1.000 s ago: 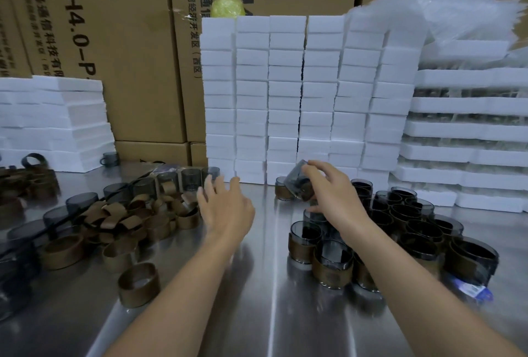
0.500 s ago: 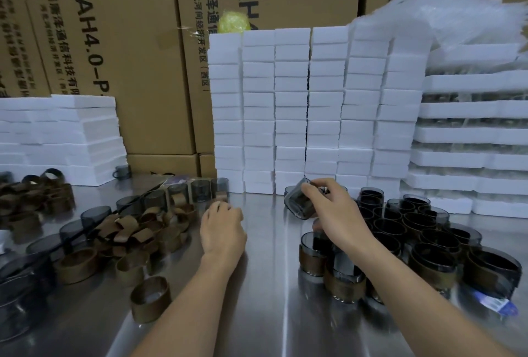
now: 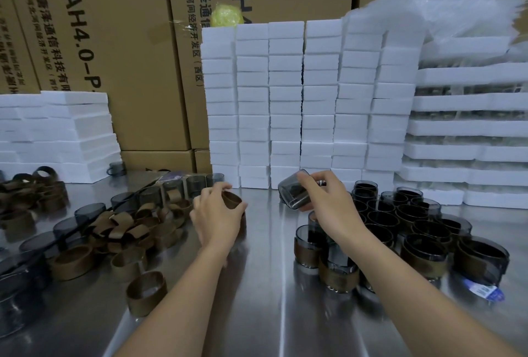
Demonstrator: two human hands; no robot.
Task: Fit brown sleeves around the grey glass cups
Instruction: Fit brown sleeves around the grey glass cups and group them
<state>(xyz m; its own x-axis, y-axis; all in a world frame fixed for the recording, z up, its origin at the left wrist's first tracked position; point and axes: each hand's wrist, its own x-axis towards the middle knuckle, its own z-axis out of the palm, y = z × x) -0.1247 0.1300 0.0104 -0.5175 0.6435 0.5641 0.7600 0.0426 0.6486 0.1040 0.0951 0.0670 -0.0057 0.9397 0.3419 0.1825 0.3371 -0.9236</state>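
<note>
Left hand (image 3: 217, 215) has got a brown sleeve (image 3: 232, 200) now, fingers and thumb curled round the ring, holding it just above the steel table (image 3: 257, 314) at the right edge of the sleeve pile (image 3: 128, 224). A second ago that hand was flat and spread, reaching for the pile, then it closed in among the rings, so the pick looks done. Right hand (image 3: 333, 205) is on the same job as before: it pinches a grey glass cup (image 3: 294, 192), tipped on a slant in the air, close to the sleeve but not touching it. I can't tell which end of the cup faces the ring. My guess is both parts are in hand and the next bit is sliding one over the other. Around them, nearest first: one loose sleeve (image 3: 146, 293) stands alone at near left, and finished sleeved cups (image 3: 338, 269) cluster at near right under the right wrist. Bare cups (image 3: 174, 186) are lined up behind the pile. At the far end are stacks of white foam blocks (image 3: 285, 99) and cardboard boxes (image 3: 114, 56).
</note>
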